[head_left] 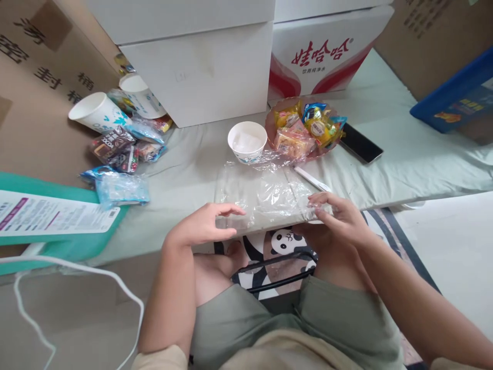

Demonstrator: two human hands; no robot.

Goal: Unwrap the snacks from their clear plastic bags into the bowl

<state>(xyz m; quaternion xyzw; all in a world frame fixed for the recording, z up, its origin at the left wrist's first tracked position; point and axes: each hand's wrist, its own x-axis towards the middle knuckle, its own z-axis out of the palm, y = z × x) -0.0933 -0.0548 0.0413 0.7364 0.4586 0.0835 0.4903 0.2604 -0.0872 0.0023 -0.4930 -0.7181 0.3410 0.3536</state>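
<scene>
A crinkled clear plastic bag point(271, 187) lies flat at the front edge of the cloth-covered surface. At its left side is my left hand point(204, 223), thumb and fingers apart and holding nothing. My right hand point(342, 216) pinches the bag's right edge between thumb and fingers. Just behind the bag stands a white paper cup point(247, 141) with something pale inside. Beside the cup, a pinkish plate point(271, 123) carries several wrapped snacks point(304, 131). A white pen-like stick point(311, 179) lies between the plate and my right hand.
A dark phone point(362, 144) lies right of the plate. On the left are paper cups point(98, 113), packaged snacks point(121, 187) and a green container point(77, 241). White boxes point(200, 72) stand behind, and a blue package point(458, 97) is at right. A white cable point(115, 277) hangs lower left.
</scene>
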